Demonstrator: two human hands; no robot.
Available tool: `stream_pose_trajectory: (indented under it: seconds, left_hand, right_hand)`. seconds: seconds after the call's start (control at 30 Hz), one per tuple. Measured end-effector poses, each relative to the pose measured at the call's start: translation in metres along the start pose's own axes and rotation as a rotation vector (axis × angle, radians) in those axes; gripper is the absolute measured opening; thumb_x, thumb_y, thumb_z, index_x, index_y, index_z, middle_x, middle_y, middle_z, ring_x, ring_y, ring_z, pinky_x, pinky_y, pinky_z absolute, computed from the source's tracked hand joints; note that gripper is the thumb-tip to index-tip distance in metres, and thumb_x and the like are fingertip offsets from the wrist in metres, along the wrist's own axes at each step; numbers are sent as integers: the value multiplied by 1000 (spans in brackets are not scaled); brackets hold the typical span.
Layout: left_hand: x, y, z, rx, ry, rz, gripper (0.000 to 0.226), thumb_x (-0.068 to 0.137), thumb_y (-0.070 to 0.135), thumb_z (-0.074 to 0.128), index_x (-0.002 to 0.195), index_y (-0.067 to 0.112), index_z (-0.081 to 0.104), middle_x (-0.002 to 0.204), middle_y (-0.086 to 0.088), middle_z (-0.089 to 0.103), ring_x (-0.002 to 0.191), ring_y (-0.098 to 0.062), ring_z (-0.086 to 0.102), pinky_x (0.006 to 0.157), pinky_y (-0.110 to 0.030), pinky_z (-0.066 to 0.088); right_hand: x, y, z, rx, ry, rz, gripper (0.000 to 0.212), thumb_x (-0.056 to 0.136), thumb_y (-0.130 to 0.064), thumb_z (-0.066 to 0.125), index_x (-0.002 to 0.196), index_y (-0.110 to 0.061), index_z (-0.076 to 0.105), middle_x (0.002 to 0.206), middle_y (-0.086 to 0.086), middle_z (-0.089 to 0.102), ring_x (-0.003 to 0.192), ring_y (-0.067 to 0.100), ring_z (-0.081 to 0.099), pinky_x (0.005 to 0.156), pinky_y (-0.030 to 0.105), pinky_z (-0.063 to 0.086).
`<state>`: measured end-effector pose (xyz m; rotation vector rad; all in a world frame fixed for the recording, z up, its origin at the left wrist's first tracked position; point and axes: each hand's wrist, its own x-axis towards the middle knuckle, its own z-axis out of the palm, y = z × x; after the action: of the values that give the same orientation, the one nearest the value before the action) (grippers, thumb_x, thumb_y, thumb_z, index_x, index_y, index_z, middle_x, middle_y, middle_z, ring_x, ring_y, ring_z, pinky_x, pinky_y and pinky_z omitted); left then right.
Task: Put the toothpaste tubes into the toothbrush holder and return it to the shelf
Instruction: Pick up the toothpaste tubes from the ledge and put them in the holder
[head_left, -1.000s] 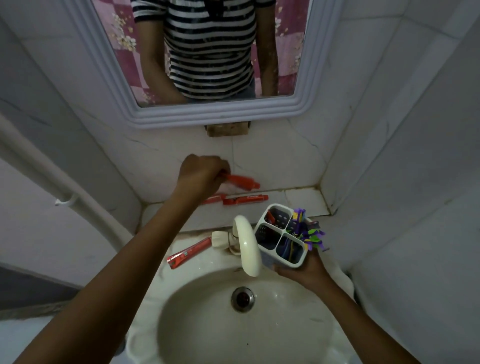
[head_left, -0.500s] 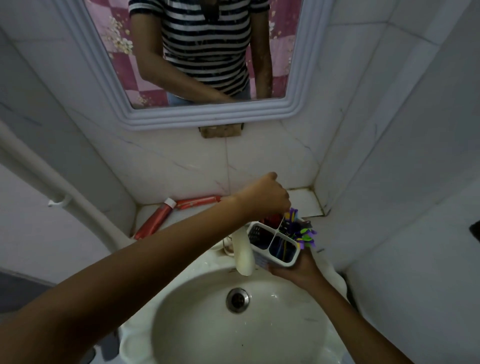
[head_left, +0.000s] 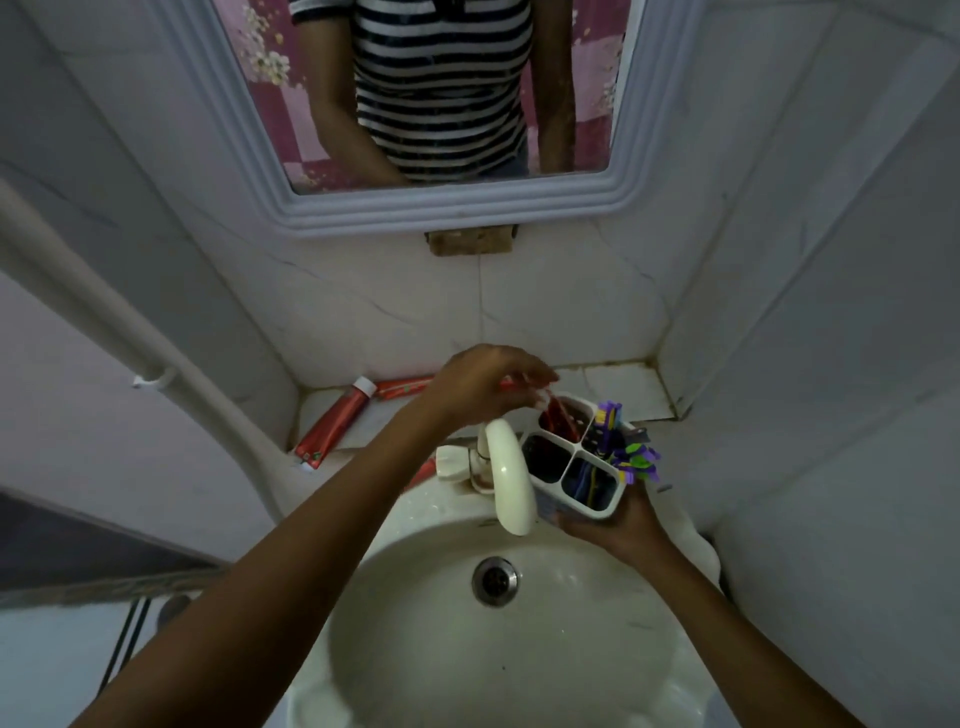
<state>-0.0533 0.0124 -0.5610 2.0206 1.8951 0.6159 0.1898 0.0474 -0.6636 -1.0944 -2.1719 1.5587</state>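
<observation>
My right hand (head_left: 618, 525) grips the white four-compartment toothbrush holder (head_left: 597, 508) from below, over the sink's right rim. Purple and green toothbrushes (head_left: 631, 454) stick out of its right side. My left hand (head_left: 483, 387) hovers over the holder, fingertips pinching the top of a red toothpaste tube (head_left: 558, 421) that stands in the back-left compartment. On the tiled shelf (head_left: 628, 392) lie a large red tube with a white cap (head_left: 337, 426) and a thinner red tube (head_left: 402, 387). Another red tube (head_left: 423, 473) peeks out beside the tap, mostly hidden by my left forearm.
A cream tap (head_left: 511, 478) curves over the basin (head_left: 493, 665), close to the holder's left side. A framed mirror (head_left: 447, 208) hangs above the shelf. A white pipe (head_left: 130, 332) runs down the left. Tiled walls close in at the right corner.
My left hand carried a red tube from the shelf rightward to the holder, and the tube now stands in the back-left compartment. My right hand kept holding the holder.
</observation>
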Motion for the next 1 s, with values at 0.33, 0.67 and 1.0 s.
stream_pose_trajectory:
  seconds: [0.33, 0.67, 1.0]
  left_hand:
    - [48, 31, 13, 457, -128, 104, 27, 89, 24, 57, 113, 22, 70, 111, 1, 71, 101, -20, 64, 72, -27, 36]
    - [21, 1, -1, -4, -73, -201, 31, 79, 38, 74, 108, 28, 70, 107, 8, 70, 91, -10, 62, 72, -26, 47]
    - [-121, -134, 11, 372, 65, -1016, 42, 87, 31, 57, 125, 14, 52, 119, -16, 61, 110, -37, 60, 87, -42, 50]
  right_hand:
    - [-1, -1, -2, -29, -4, -32, 57, 65, -18, 90, 91, -52, 52, 87, -14, 64, 81, 1, 64, 76, 14, 50]
    - [4, 5, -1, -51, 5, -30, 53, 68, -12, 88, 89, -43, 50, 84, -12, 62, 76, 2, 62, 74, 13, 46]
    - [6, 16, 1, 48, 62, -28, 68, 47, -29, 97, 104, -38, 61, 107, 0, 71, 105, 16, 67, 92, 44, 56]
